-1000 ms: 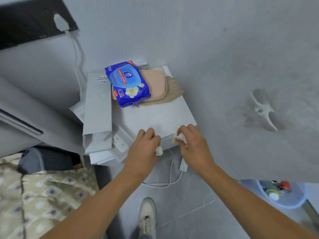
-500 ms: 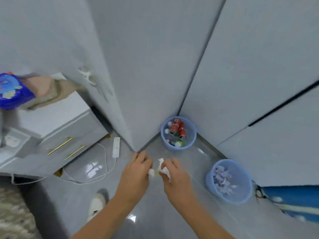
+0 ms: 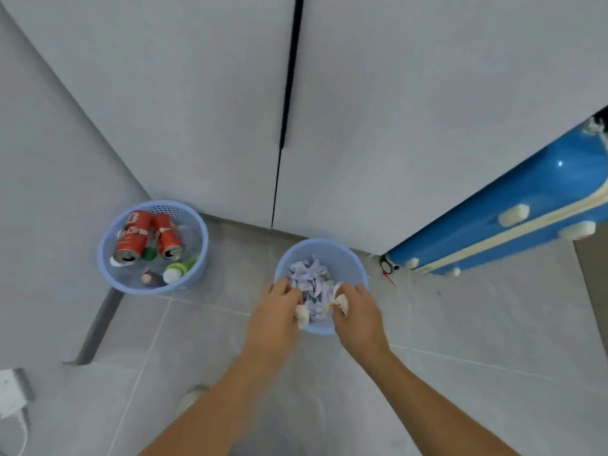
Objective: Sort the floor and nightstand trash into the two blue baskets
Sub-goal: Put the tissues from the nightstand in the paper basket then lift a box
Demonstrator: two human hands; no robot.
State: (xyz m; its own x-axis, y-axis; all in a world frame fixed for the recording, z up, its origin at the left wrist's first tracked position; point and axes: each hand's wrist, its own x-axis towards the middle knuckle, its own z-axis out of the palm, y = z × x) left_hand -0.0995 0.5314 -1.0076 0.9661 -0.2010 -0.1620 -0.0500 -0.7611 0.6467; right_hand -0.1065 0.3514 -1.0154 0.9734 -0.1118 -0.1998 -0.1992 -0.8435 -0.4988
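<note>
From the head camera I see both of my hands held low over the near rim of the right blue basket [image 3: 348,255]. My left hand [image 3: 274,319] has its fingers curled around a small wad of white tissue [image 3: 302,314], which pokes out at the fingertips just above the basket's near edge. My right hand [image 3: 358,315] pinches a second crumpled tissue [image 3: 340,302], with a yellowish smudge on it, between thumb and fingers; that wad sits just to the left of the hand, over the basket's opening. The two wads are near each other but apart, with the pile of crumpled pale paper [image 3: 311,278] in the basket showing between and beyond them.

Well to the left of my left hand, against the wall corner, stands the left blue basket [image 3: 108,274]. It holds two red cans [image 3: 133,236] lying side by side, a green-capped bottle [image 3: 179,269] and some smaller bits I cannot make out.

To the right of my right hand, well apart, a blue suitcase [image 3: 513,222] lies on the grey tiled floor [image 3: 477,324] beside the cupboard doors [image 3: 394,110]. At the far lower left a white power strip [image 3: 10,393] with its cable shows at the frame edge.
</note>
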